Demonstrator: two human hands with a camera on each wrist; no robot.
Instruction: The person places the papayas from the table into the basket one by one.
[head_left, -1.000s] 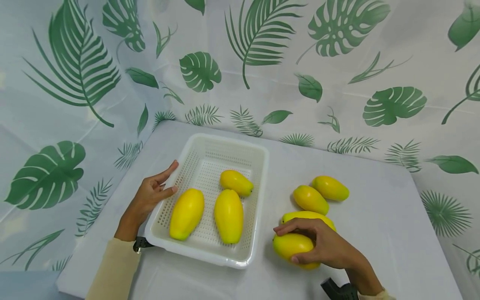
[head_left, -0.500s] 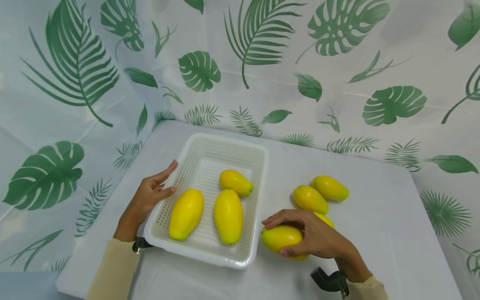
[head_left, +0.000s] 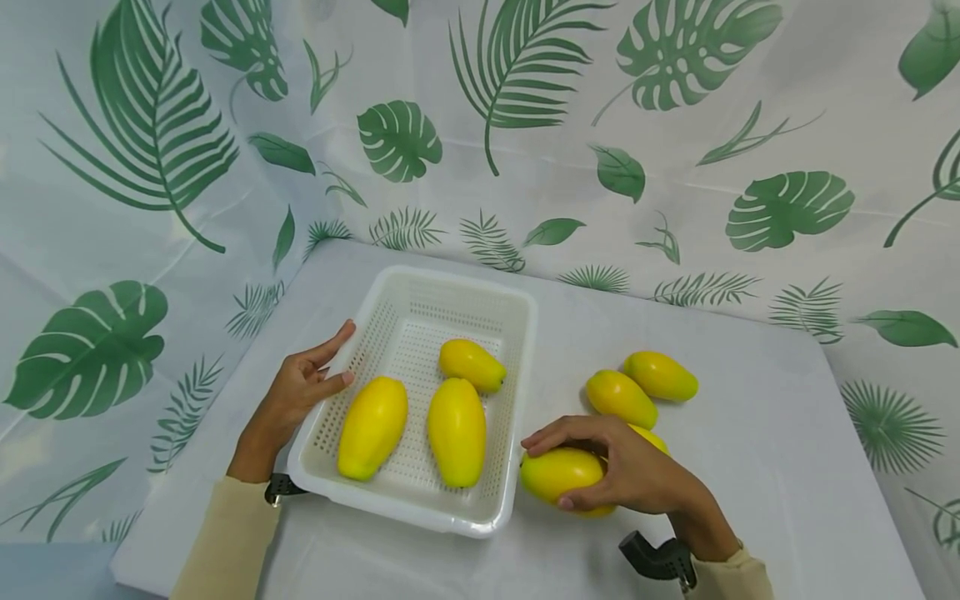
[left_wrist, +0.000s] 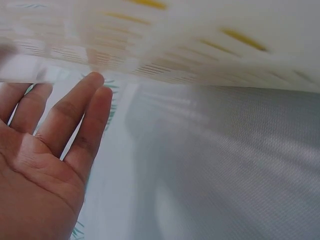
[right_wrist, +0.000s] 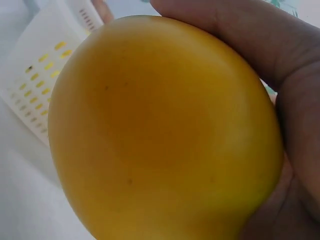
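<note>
Right hand: And here's the right hand (head_left: 626, 467), curled over a plump, glossy yellow mango with a greenish tip (head_left: 561, 473), thumb on the near side, fingers over the far side, a firm pinch between them.
Held mango: Just right of the basket, beside its near right edge; whether its underside touches the table, I can't tell. Close up from the right wrist, small dark specks dot the skin.
Left hand: Over to the left hand (head_left: 303, 387), at the basket's left rim, index finger and thumb spread apart. From the left wrist, long straight fingers, tips up by the wall.
Basket: A white rectangular plastic basket with slotted walls (head_left: 412, 510), and three mangoes inside: one near left (head_left: 372, 429), one near right (head_left: 457, 433), and a smaller-looking one far right (head_left: 471, 365), lying against its near neighbour.
Loose mangoes: Out on the right, a close pair (head_left: 621, 398), and another yellow mango (head_left: 651, 437) mostly hidden behind the right hand.
Wrists: Beige sleeves (head_left: 228, 537) on both arms, black wrist mounts (head_left: 660, 560) too.
Backdrop: White table (head_left: 750, 467) below, white cloth printed with green leaves (head_left: 555, 192) behind.
</note>
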